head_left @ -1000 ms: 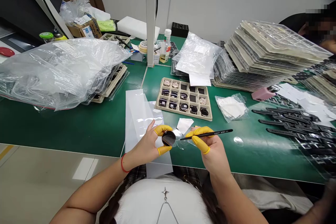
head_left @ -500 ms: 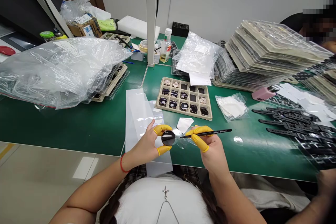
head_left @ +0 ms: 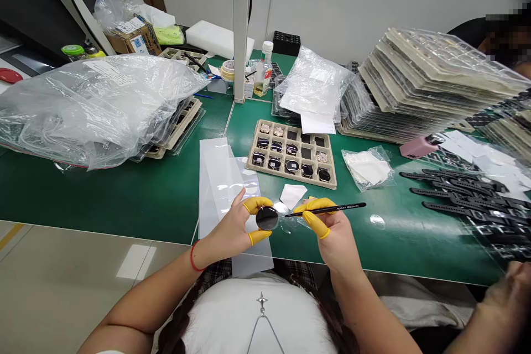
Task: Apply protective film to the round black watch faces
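Inspector: What did the left hand (head_left: 235, 227) retain?

Technician: Its grip, fitted with yellow finger covers (head_left: 259, 237), was closed on the edge of a round dark disc (head_left: 267, 218), positioned over the green counter (head_left: 124, 193).

Inspector: And the right hand (head_left: 337, 235)?

Technician: Its grip was pinched around black tweezers (head_left: 346, 207). The tip pointed left, just beside the disc; contact could not be determined.

Inspector: Which items surrounded the grips?

Technician: A compartmented tray (head_left: 298, 177) containing round watch parts lay beyond both grips. A white paper piece (head_left: 293, 195) lay nearer, between them. Translucent sheets (head_left: 211, 177) extended beneath the left grip. A bagged packet (head_left: 369, 168) lay beyond and right of the right grip; black straps (head_left: 443, 208) lay farther right.
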A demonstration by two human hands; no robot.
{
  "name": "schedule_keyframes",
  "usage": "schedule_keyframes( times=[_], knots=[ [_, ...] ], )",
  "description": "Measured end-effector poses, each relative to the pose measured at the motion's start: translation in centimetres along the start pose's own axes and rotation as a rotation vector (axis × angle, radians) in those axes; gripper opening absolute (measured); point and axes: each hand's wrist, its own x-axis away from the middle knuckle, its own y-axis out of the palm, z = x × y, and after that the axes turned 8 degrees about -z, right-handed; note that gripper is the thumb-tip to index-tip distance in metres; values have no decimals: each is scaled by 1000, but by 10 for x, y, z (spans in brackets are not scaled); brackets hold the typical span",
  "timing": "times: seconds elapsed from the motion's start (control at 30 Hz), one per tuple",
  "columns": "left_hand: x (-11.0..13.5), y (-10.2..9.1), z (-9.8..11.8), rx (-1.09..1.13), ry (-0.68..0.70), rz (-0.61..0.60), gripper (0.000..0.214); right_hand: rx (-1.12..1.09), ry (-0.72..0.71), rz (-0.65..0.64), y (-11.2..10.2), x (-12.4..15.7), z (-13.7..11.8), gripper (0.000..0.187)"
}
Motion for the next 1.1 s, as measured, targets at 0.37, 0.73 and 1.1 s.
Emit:
schedule_keyframes(
  times=[0.37, 0.73, 1.1],
  knots=[
    [0, 0, -1, -13, 8, -7, 30, -5, 18, 4, -1, 2, 2, 22],
    [2, 1, -1, -7, 14, -16, 30, -8, -1, 2, -1, 1, 6, 20],
    [1, 11, -13, 28, -15, -50, 33, 292, -187, 122, -23, 2, 10, 18]
  ],
)
